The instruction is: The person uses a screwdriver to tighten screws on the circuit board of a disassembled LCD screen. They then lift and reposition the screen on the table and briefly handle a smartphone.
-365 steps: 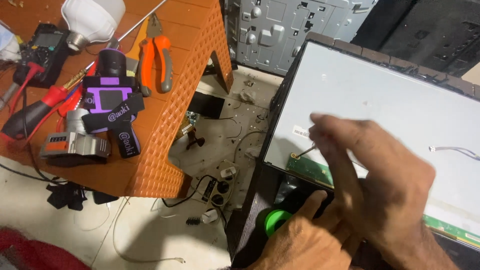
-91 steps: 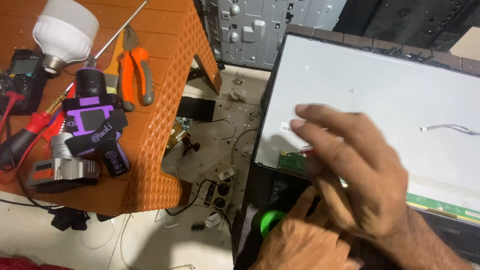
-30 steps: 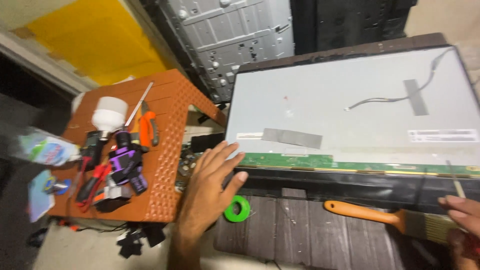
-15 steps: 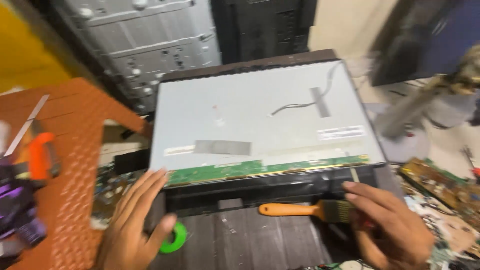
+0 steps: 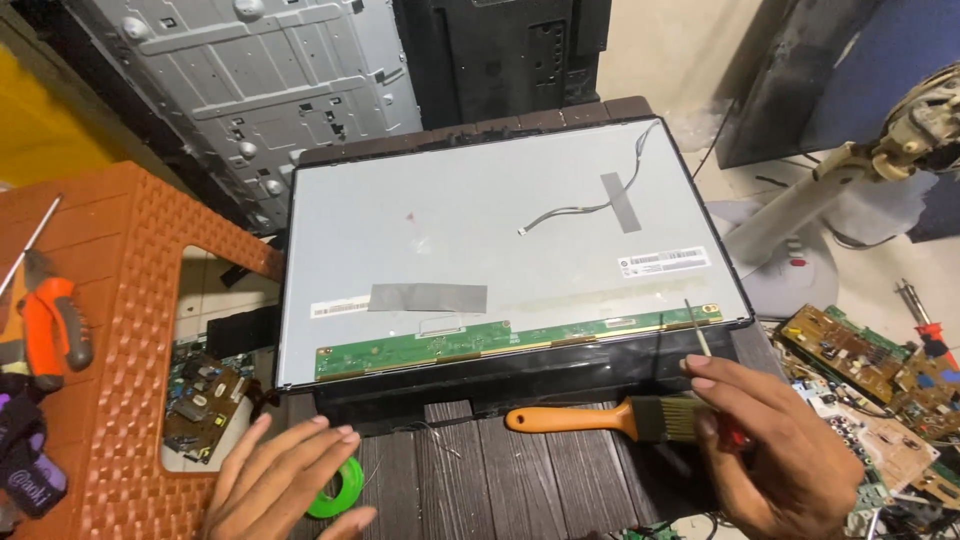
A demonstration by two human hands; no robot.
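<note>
The right hand (image 5: 775, 450) pinches a thin screwdriver (image 5: 697, 335), tip up by the panel (image 5: 500, 240)'s green circuit strip (image 5: 500, 345); an orange-handled brush (image 5: 610, 418) lies beneath it. The left hand (image 5: 285, 485) rests flat, fingers spread, on the slatted desk (image 5: 520, 490), over a green tape roll (image 5: 340, 490). Next, I judge, the tip must meet a strip screw.

Evenly and softly lit from above, with faint sheen on the pale panel back (image 5: 500, 240), weak shadows under the hands, slight blur (mostly at the frame edges), wide-angle bending.
</note>
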